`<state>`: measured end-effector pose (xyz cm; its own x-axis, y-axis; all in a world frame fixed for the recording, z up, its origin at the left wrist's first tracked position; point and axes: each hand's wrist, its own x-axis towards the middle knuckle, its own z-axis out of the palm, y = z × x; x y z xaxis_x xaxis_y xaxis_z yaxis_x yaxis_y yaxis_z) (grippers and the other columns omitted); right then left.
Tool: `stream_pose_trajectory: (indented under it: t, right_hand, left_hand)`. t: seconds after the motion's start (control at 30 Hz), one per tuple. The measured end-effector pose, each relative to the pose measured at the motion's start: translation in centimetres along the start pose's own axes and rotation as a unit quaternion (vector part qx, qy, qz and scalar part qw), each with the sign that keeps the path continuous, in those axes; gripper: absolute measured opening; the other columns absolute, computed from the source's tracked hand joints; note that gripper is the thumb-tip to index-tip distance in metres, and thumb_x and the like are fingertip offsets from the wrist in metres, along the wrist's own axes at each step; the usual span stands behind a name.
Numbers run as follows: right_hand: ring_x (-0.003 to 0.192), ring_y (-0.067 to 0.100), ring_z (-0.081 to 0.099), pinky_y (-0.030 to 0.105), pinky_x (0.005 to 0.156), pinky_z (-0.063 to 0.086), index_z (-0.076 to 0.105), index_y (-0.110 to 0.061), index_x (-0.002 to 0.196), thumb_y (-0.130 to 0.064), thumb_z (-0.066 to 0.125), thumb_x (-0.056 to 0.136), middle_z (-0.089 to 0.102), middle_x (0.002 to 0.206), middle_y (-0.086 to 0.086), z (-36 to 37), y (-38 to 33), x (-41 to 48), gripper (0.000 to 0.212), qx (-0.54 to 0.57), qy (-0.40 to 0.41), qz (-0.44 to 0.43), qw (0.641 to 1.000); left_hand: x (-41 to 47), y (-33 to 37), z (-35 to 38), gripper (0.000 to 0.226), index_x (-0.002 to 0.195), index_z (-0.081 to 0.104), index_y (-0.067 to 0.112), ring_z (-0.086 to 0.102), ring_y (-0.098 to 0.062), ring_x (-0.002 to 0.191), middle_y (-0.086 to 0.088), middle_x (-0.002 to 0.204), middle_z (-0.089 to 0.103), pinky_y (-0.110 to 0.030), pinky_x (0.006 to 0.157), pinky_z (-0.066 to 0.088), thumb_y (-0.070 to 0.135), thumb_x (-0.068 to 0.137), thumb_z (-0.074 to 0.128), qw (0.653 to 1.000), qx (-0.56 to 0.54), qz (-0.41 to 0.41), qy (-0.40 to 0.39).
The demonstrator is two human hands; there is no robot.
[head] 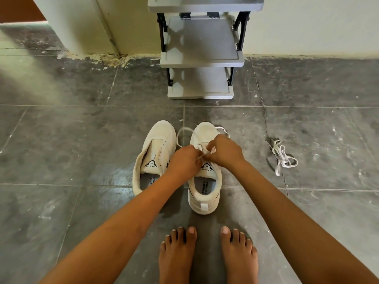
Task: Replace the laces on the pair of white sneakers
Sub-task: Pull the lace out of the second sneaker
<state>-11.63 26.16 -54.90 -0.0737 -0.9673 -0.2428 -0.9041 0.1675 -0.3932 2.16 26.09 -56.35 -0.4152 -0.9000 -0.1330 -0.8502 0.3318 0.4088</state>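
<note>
While the sneaker (205,133) stands — left hand (182,160), right hand (224,150) pinch its lace (223,130).

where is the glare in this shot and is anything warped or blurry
Head view: a soft glare patch on the floor beside the laceless sneaker; head view: the wide lens bows tile joints and the shoe rack; head view: left hand and right hand, pinching the lace, look sharp.

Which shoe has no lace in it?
The left sneaker: its eyelets are bare. The right sneaker has a lace, which the left hand and the right hand are pinching.
</note>
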Motion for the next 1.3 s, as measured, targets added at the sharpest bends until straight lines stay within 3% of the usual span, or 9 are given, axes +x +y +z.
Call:
stream_pose_trajectory:
  t: [0.17, 0.23, 0.33, 0.4, 0.67, 0.9, 1.03, 1.13, 1.3]
  right_hand:
    - [0.104, 0.026, 0.057, 0.034, 0.076, 0.045, 0.071, -0.013, 0.094, -0.025, 0.062, 0.086, 0.06, 0.11, 0.004, 0.1, -0.3, 0.1, 0.017, -0.023, 0.061, 0.001, 0.998]
    - [0.101, 0.022, 0.058, 0.037, 0.082, 0.047, 0.071, -0.011, 0.091, -0.024, 0.067, 0.084, 0.064, 0.103, 0.005, -1.1, -0.7, 0.2, 0.016, 0.11, 0.042, -0.013, 0.993]
    - [0.076, 0.007, 0.061, 0.024, 0.078, 0.05, 0.07, -0.011, 0.084, -0.015, 0.07, 0.082, 0.066, 0.084, 0.002, -4.1, -2.7, -0.1, 0.005, 0.413, -0.008, -0.068, 0.908]
    - [0.065, -0.001, 0.061, 0.014, 0.07, 0.05, 0.068, -0.014, 0.083, -0.012, 0.069, 0.083, 0.066, 0.076, -0.003, -5.5, -3.3, 0.2, 0.002, 0.461, 0.027, -0.088, 0.882]
    - [0.109, 0.022, 0.057, 0.034, 0.087, 0.046, 0.066, -0.021, 0.112, -0.034, 0.067, 0.08, 0.059, 0.123, 0.002, -0.5, 0.5, 0.3, 0.034, 0.031, -0.04, 0.026, 0.998]
    - [0.099, 0.027, 0.058, 0.033, 0.075, 0.047, 0.07, -0.009, 0.096, -0.017, 0.062, 0.084, 0.059, 0.114, 0.009, -0.2, -0.4, 1.4, 0.016, 0.032, -0.027, 0.036, 0.998]
    - [0.087, 0.034, 0.064, 0.043, 0.088, 0.053, 0.071, -0.013, 0.088, -0.007, 0.066, 0.084, 0.069, 0.102, 0.022, -2.9, -1.2, 1.4, 0.009, 0.34, -0.03, -0.011, 0.94]
    - [0.098, 0.038, 0.063, 0.046, 0.093, 0.05, 0.07, -0.018, 0.082, -0.007, 0.065, 0.084, 0.07, 0.099, 0.019, -3.3, -1.0, 1.0, 0.012, 0.404, 0.016, -0.015, 0.915]
    - [0.107, 0.024, 0.057, 0.036, 0.086, 0.05, 0.068, -0.016, 0.107, -0.025, 0.073, 0.075, 0.053, 0.126, 0.006, -0.7, 0.9, 1.4, 0.033, 0.081, -0.053, 0.021, 0.995]
  left_hand:
    - [0.0, -0.2, 0.1, 0.026, 0.108, 0.066, 0.012, 0.058, -0.026, 0.09, -0.01, 0.103, 0.062, -0.034, 0.074, 0.045, 0.023, 0.093, 0.049, 1.0, -0.003, 0.003, 0.006]
    - [0.0, -0.1, 0.2, 0.026, 0.108, 0.066, 0.012, 0.059, -0.028, 0.092, -0.009, 0.104, 0.063, -0.037, 0.077, 0.047, 0.022, 0.091, 0.05, 1.0, -0.002, 0.005, 0.007]
    - [-0.1, 0.0, 0.3, 0.027, 0.108, 0.068, 0.011, 0.06, -0.029, 0.092, -0.01, 0.101, 0.065, -0.037, 0.078, 0.047, 0.023, 0.091, 0.051, 1.0, -0.006, 0.004, 0.018]
    - [-0.2, -0.1, 0.3, 0.027, 0.107, 0.069, 0.011, 0.06, -0.029, 0.09, -0.011, 0.099, 0.065, -0.036, 0.077, 0.047, 0.023, 0.091, 0.051, 1.0, -0.017, 0.0, 0.023]
    - [-0.1, -0.3, 0.4, 0.028, 0.106, 0.069, 0.014, 0.058, -0.027, 0.091, -0.009, 0.098, 0.063, -0.039, 0.078, 0.046, 0.027, 0.093, 0.048, 1.0, 0.0, 0.004, 0.006]
    - [-0.1, -0.1, 0.5, 0.027, 0.107, 0.068, 0.012, 0.058, -0.026, 0.09, -0.009, 0.1, 0.063, -0.037, 0.078, 0.047, 0.025, 0.093, 0.048, 1.0, -0.006, 0.001, 0.001]
    - [-0.1, -0.1, 0.5, 0.029, 0.111, 0.068, 0.012, 0.059, -0.027, 0.091, -0.009, 0.102, 0.063, -0.036, 0.078, 0.047, 0.025, 0.091, 0.051, 1.0, -0.007, 0.008, 0.007]
    - [0.0, -0.2, 0.5, 0.029, 0.113, 0.067, 0.013, 0.06, -0.026, 0.091, -0.008, 0.103, 0.064, -0.034, 0.079, 0.048, 0.025, 0.091, 0.052, 1.0, -0.014, 0.007, 0.008]
    - [-0.1, -0.3, 0.4, 0.028, 0.11, 0.068, 0.012, 0.059, -0.026, 0.092, -0.009, 0.102, 0.063, -0.038, 0.079, 0.046, 0.024, 0.091, 0.051, 1.0, -0.01, 0.009, 0.0]
